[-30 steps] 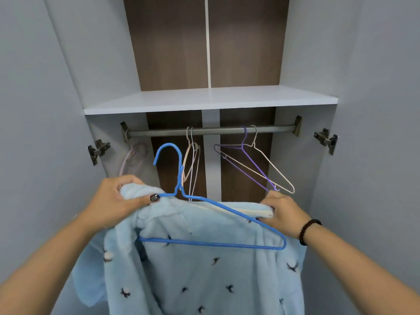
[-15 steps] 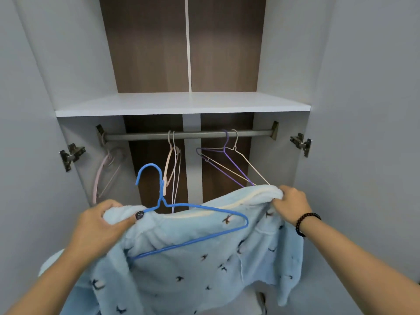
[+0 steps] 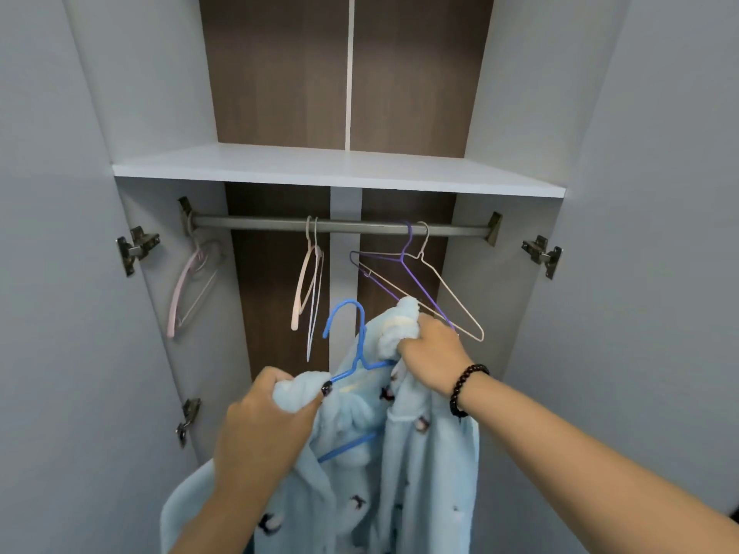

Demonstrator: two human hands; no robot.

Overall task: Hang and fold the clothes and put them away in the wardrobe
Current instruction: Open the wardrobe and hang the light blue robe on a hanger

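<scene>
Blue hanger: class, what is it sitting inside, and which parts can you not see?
The blue hanger sits inside the light blue garment; hook, neck and part of the bottom bar show, while fabric covers its right shoulder end.

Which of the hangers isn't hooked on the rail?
The bright blue hanger: it sits in the light blue garment held by both hands, hook free below the rail. The others hang there.

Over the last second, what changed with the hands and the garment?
The right hand drew its bunched end of the light blue fleece garment inward and up toward the blue hanger, so the spread fabric gathered and the hanger turned nearly edge-on. The left hand kept its grip. Empty hangers on the rail are unchanged.
</scene>
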